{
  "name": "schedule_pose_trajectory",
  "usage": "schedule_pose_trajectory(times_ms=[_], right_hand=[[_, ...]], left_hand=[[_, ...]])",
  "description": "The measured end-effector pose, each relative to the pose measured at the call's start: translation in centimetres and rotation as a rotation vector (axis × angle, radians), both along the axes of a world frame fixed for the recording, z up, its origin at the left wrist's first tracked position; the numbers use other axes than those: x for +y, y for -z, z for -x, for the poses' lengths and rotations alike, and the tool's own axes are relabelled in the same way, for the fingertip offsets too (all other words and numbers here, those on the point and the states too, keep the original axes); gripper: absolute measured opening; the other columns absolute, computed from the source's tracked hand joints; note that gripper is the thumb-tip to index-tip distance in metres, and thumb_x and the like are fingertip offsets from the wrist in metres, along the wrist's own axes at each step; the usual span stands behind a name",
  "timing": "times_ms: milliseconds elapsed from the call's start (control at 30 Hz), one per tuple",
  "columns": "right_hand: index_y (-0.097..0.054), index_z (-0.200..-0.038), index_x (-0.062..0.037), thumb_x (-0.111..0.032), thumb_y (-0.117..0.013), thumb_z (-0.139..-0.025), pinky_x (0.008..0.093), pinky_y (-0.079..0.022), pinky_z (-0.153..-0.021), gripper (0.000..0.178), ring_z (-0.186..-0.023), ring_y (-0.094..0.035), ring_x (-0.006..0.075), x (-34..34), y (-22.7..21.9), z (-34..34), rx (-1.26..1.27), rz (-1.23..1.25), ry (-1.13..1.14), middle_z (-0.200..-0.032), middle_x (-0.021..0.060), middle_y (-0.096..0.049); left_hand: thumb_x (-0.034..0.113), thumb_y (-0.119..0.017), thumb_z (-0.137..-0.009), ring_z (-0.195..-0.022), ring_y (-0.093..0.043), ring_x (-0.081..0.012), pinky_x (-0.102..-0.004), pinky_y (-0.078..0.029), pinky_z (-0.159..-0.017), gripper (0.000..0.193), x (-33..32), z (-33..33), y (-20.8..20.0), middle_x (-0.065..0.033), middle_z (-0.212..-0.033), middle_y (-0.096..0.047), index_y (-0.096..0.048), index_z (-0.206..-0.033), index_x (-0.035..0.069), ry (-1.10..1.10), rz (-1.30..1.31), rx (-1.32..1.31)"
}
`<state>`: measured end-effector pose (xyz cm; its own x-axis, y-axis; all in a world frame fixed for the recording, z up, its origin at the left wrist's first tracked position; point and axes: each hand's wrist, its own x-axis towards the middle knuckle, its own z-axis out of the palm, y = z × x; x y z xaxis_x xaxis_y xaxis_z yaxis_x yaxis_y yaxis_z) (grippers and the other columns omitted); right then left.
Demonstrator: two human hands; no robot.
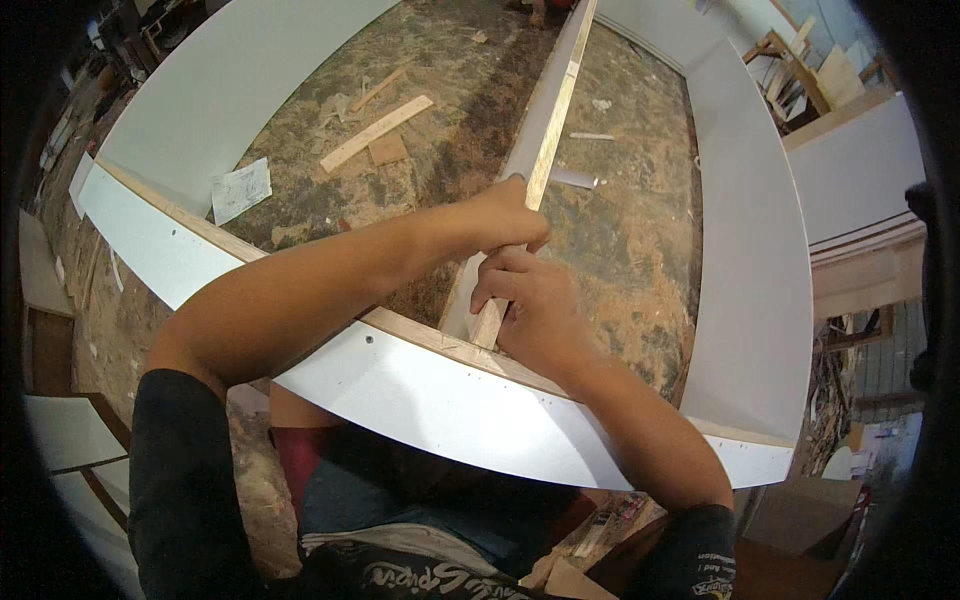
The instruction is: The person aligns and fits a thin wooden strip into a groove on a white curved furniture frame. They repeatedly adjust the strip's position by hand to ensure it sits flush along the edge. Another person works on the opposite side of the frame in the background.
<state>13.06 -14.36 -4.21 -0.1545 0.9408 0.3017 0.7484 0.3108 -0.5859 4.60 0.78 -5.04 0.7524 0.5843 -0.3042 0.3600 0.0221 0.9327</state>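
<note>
Although both hands are close together on the dividing board (550, 150), not every finger can be seen. The left hand (510, 215) is clamped over the board's upper edge, and its fingertips are mostly hidden on the far side. The right hand (540, 300) grips the board just beside it, nearer to the person; its thumb side is partly hidden also. The board stands on edge inside a large white frame, running away from the person, and its far end is cut off by the upper border. Whether its near end touches the front panel (450, 395), I cannot tell exactly. The left forearm covers one part of this panel, and the right forearm covers another. A small reddish-brown shape (538, 12) at the top is hard to make out.

The left panel (250, 70) and the right panel (745, 220) bound the frame, and both look bent toward the rim. Between the board and the right panel, the stained floor (640, 250) gives open room. On the left side, the room is wider, with a paper sheet (240, 190) and a wooden strip (376, 133) lying there.
</note>
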Motion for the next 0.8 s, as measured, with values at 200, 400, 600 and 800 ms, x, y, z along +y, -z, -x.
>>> schedule_pose_trajectory(times_ms=[200,400,600,800], right_hand=[[-0.074,-0.082,-0.0137,0.001,-0.073,-0.07,0.0456,-0.056,-0.075,0.019,-0.089,-0.071,0.0325,-0.3,-0.6,0.1,-0.049,0.015,0.002,-0.096,0.0057,-0.069],[-0.074,-0.084,-0.0137,0.001,-0.072,-0.072,0.0457,-0.056,-0.077,0.019,-0.091,-0.071,0.0324,-0.4,-0.4,0.0,-0.05,0.029,0.01,-0.097,0.0067,-0.069],[-0.073,-0.087,-0.0133,-0.003,-0.074,-0.076,0.0457,-0.056,-0.08,0.015,-0.095,-0.07,0.0325,-0.6,-0.5,-0.2,-0.071,0.058,-0.011,-0.098,0.0063,-0.069],[-0.073,-0.086,-0.0148,-0.006,-0.075,-0.077,0.0459,-0.057,-0.079,0.013,-0.097,-0.071,0.0316,-0.5,-0.1,-0.5,-0.073,0.069,-0.011,-0.099,0.0046,-0.069]], left_hand=[[0.016,-0.077,-0.064,-0.08,-0.068,-0.0295,-0.0398,-0.054,-0.064,0.063,0.3,-0.3,0.5,-0.0222,-0.094,-0.067,-0.057,-0.114,-0.016,0.041,-0.097,-0.041],[0.016,-0.075,-0.065,-0.082,-0.065,-0.0252,-0.0382,-0.053,-0.066,0.057,0.6,-0.2,1.1,-0.0182,-0.094,-0.065,-0.06,-0.113,-0.011,0.054,-0.125,-0.011],[0.016,-0.076,-0.064,-0.083,-0.069,-0.0302,-0.0414,-0.055,-0.068,0.065,0.8,-0.7,1.6,-0.0219,-0.096,-0.07,-0.059,-0.12,-0.013,0.072,-0.266,-0.029],[0.012,-0.076,-0.064,-0.094,-0.07,-0.0354,-0.0448,-0.056,-0.08,0.065,0.9,-1.2,2.0,-0.0239,-0.099,-0.069,-0.057,-0.122,-0.012,0.06,-0.118,0.016]])
